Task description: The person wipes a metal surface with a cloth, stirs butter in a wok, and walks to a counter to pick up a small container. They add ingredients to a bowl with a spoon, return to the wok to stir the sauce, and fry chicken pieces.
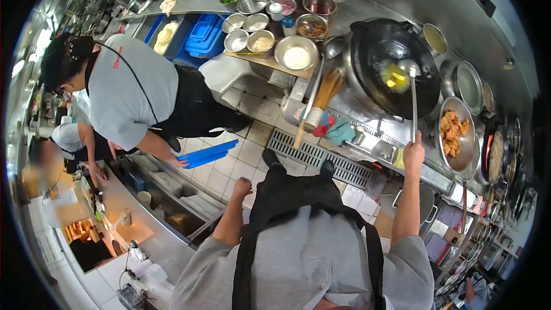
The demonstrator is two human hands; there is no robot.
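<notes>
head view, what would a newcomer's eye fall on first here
The big black wok at the upper right likely draws the eye first, with a yellow mass in it beside the ladle held in the right hand. Right of it, a metal bowl holds browned fried pieces. On the left, a bright blue flat object shows at a co-worker's hand.

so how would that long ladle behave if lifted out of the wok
The ladle is likely stiff, its metal handle running straight. It may feel head-heavy, since the right hand grips it far from its head. That head, near shiny liquid in the wok, might drip.
</notes>
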